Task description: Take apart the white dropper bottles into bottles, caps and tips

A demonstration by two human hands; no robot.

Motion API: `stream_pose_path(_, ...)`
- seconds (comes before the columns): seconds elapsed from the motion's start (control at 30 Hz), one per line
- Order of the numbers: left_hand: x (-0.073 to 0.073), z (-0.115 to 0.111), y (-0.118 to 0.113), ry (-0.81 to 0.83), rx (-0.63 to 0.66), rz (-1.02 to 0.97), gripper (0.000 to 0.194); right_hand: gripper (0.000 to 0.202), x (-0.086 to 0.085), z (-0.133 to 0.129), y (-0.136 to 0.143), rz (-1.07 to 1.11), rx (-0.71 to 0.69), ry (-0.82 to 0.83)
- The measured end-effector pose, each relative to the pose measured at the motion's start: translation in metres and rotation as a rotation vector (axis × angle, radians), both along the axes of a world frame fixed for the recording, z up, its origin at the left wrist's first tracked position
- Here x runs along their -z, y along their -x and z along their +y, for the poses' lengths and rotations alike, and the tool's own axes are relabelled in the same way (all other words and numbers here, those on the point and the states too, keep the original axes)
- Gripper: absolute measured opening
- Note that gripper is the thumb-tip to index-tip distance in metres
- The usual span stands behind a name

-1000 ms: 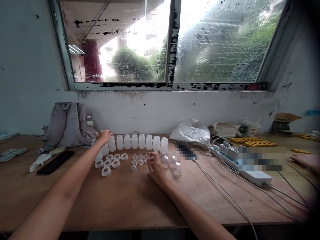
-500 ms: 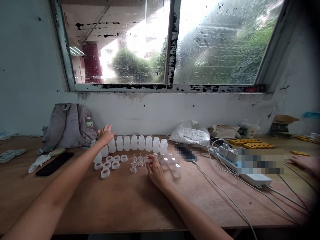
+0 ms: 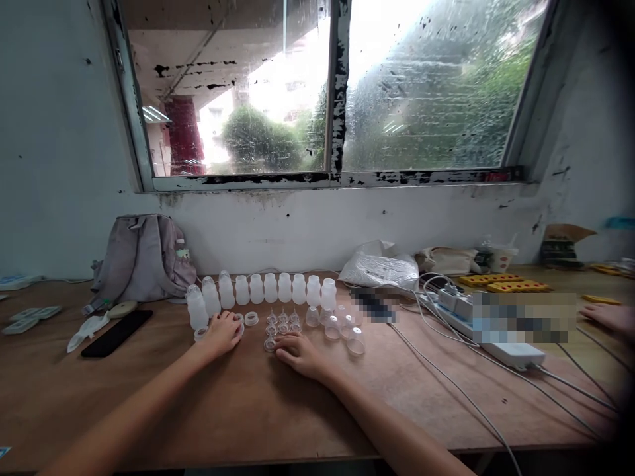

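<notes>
A curved row of frosted baby bottles (image 3: 270, 289) stands along the back of the wooden table. My left hand (image 3: 224, 332) is palm down over the white bottle collar rings (image 3: 251, 318), covering most of them, its fingers stretched out and touching some. To its right, clear silicone teats (image 3: 283, 319) stand in a small cluster. My right hand (image 3: 300, 354) lies low beside them, fingers extended, the fingertips at the front teat (image 3: 270, 344). Several clear dome caps (image 3: 355, 341) stand to the right of that hand.
A grey backpack (image 3: 141, 258), a black phone (image 3: 117, 334) and a white wrapper (image 3: 86, 332) lie left. A silvery plastic bag (image 3: 380, 266) is behind right. Cables run to a white power strip (image 3: 510, 354). Another person's hand (image 3: 608, 316) rests at far right, near yellow trays (image 3: 518, 284).
My left hand has come down from the left end of the bottle row onto the collar rings. My right hand has shifted left and nearer, to the front teat. The view has tilted slightly.
</notes>
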State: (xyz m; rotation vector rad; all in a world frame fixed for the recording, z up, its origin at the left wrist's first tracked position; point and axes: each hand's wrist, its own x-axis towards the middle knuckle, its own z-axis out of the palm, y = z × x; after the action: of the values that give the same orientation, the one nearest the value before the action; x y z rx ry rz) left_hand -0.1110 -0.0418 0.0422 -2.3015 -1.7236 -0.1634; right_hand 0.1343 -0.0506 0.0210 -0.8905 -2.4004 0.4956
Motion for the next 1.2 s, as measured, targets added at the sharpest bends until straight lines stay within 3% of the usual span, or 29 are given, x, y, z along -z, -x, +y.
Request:
stream_pose_path(0.17,-0.010,-0.004,-0.027,-0.115,0.158,-0.278,0.015,0.021,-0.006,0.002,-0.001,0.203,-0.032,0.131)
stream_pose_path(0.27,-0.015,-0.011,-0.050,-0.130,0.247,-0.505,0.021,0.019,-0.004,0.005,0.001,0.264,0.062,0.084)
stream_pose_path(0.33,-0.010,-0.015,-0.061,-0.153,0.284,-0.593,0.026,0.018,0.000,0.008,0.001,0.290,0.148,0.037)
stream_pose_path(0.47,0.010,-0.017,-0.069,-0.192,0.315,-0.540,0.029,0.016,0.003,0.014,0.001,0.299,0.227,-0.011)
stream_pose_path(0.6,0.023,-0.015,-0.063,-0.187,0.267,-0.423,0.032,0.015,0.002,0.014,0.001,0.259,0.254,-0.035)
stream_pose_path(0.73,0.026,-0.012,-0.057,-0.152,0.239,-0.438,0.034,0.016,0.002,0.013,0.002,0.229,0.280,-0.031)
stream_pose_path(1.03,0.026,-0.014,-0.062,-0.068,0.332,-0.542,0.040,0.017,0.005,0.015,0.004,0.208,0.258,-0.048)
stream_pose_path(1.2,0.025,-0.015,-0.061,-0.110,0.283,-0.641,0.023,0.021,0.010,0.015,0.003,0.212,0.236,-0.072)
